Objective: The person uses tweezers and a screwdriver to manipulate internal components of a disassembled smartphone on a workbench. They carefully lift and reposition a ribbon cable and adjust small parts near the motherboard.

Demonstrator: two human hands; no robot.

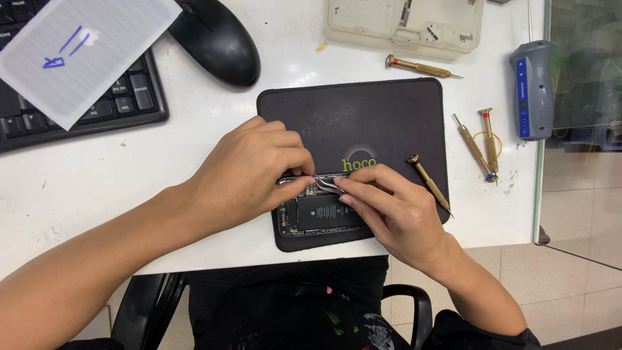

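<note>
An opened phone [317, 215] with its black battery showing lies on a dark mat [363, 116] at the table's front edge. My left hand [249, 172] rests on the phone's upper left side, fingertips pressing its top edge. My right hand [392, 207] pinches metal tweezers [326, 181], whose tips reach into the phone's top part just beside my left fingertips. Both hands cover much of the phone.
A brass screwdriver [429, 185] lies on the mat's right part; three more lie on the white table [97, 175] to the right and above. A black mouse [217, 40], keyboard [84, 104] with a paper sheet, a beige tray [405, 23] and a grey-blue tool [532, 87] surround the mat.
</note>
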